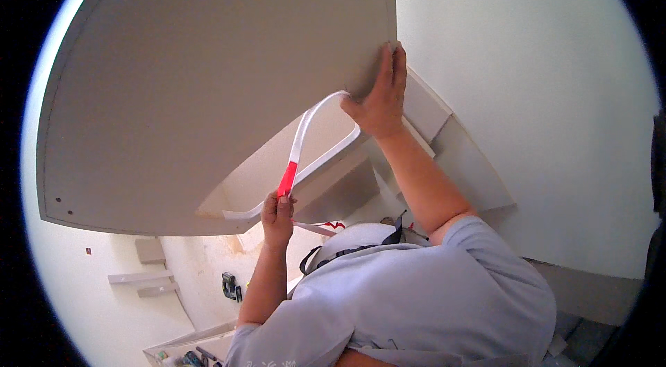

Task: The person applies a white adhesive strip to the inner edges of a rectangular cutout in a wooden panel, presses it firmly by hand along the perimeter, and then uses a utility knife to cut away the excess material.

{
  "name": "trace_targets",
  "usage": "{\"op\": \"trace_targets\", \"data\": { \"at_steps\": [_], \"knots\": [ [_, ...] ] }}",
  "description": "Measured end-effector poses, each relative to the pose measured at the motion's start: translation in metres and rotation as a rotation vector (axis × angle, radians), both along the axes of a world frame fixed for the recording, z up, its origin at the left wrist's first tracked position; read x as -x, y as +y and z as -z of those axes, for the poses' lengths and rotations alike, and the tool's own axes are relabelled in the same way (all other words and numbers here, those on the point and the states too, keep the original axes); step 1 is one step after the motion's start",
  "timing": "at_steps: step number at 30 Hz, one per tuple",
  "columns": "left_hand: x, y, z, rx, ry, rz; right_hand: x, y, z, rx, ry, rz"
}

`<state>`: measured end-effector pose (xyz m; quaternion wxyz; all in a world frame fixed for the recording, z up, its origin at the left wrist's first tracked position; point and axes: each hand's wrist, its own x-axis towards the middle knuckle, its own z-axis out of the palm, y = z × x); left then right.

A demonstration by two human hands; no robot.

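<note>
A large grey board [229, 69], looking like plasterboard, fills the upper left in front of me. My right hand [381, 100] lies against its right edge, with the fingers stretched out along the edge and the thumb beside a white strip. The long, flexible white strip [298, 141] has a red section. It bends away from beside my right thumb, and a second length of it loops back along the board's lower edge. Lower down, my left hand [277, 218] is closed around the strip at the red section. The palm side of my right hand is hidden.
A pale wall [527, 103] rises on the right. Behind the board, lower pale panels [430, 114] stick out. Below left, a dark power tool [229, 286] lies on the floor, with board offcuts [149, 250] farther left. Several hand tools [191, 359] sit at the bottom edge.
</note>
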<state>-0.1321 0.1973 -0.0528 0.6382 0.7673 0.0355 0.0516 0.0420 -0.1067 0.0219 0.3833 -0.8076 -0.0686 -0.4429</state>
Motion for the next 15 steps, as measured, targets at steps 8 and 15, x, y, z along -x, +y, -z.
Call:
{"op": "trace_targets", "data": {
  "at_steps": [8, 15],
  "knots": [
    [-0.011, -0.011, -0.003, 0.138, 0.105, 0.072, 0.003, 0.0, -0.012, 0.001, 0.007, -0.01],
    [-0.026, -0.016, -0.014, 0.197, 0.232, 0.157, 0.003, 0.004, -0.013, 0.012, -0.039, 0.038]
  ]
}}
